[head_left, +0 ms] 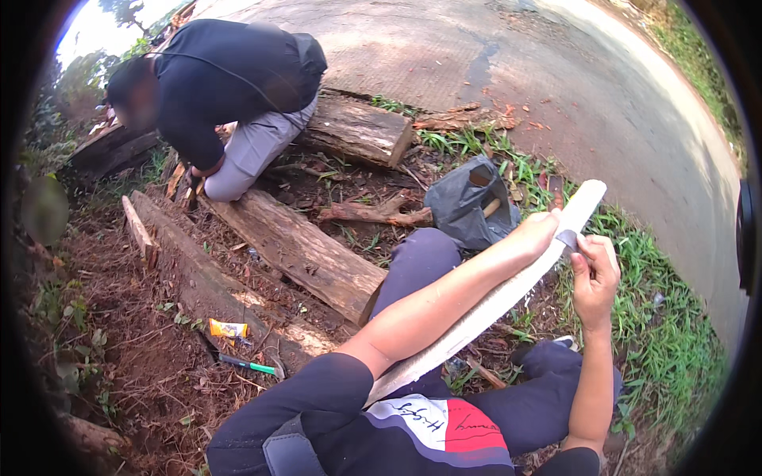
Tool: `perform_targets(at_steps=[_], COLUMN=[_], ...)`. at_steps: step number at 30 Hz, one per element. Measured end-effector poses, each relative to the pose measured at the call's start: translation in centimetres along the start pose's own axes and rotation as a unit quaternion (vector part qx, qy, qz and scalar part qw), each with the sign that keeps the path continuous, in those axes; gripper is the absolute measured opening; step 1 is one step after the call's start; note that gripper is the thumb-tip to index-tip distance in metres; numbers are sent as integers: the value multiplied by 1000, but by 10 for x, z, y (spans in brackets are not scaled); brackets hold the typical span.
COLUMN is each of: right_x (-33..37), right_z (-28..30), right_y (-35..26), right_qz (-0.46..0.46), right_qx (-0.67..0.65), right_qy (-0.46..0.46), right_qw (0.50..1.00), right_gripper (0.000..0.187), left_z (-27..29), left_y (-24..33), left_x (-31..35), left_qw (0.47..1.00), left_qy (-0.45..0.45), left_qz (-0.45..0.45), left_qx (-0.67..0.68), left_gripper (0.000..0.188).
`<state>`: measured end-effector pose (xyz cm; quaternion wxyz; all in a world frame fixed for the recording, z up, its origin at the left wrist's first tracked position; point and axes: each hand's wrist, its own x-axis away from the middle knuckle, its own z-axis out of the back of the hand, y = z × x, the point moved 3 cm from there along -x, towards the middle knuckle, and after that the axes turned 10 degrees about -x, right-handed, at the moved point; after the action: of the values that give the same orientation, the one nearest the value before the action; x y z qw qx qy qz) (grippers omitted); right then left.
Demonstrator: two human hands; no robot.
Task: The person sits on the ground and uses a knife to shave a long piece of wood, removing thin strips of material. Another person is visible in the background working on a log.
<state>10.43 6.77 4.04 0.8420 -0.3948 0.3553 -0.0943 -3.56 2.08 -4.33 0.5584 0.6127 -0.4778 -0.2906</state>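
Left grip lies against long, pale wooden pole, closure unclear; right grip pinches flexible dark-grey strip against it. Wood already bare; remaining work indeterminable.

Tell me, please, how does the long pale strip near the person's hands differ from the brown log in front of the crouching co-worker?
Colour: the pale strip is nearly white; the brown log is dark and weathered.
Thickness: the pale strip is slim, the brown log much thicker.
Pose: the pale strip is held up at a slant; the brown log lies low.
Shared: both are long and look wooden.
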Motion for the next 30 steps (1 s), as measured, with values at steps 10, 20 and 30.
perform_targets(at_steps=[10, 20, 30], right_x=[-6, 5, 13], right_z=[23, 4, 6], right_y=[3, -13, -19], right_qz=[34, 22, -25], right_qx=[19, -13, 56], right_qy=[52, 13, 50], right_qw=[998, 1000, 997], right_gripper=[20, 18, 20], left_z=[-1, 6, 4], left_y=[29, 37, 33], left_x=[21, 36, 28], left_qw=[994, 996, 996], left_qy=[-32, -30, -12], left_qz=[101, 82, 79], left_qx=[-19, -17, -35], left_gripper=[45, 48, 45])
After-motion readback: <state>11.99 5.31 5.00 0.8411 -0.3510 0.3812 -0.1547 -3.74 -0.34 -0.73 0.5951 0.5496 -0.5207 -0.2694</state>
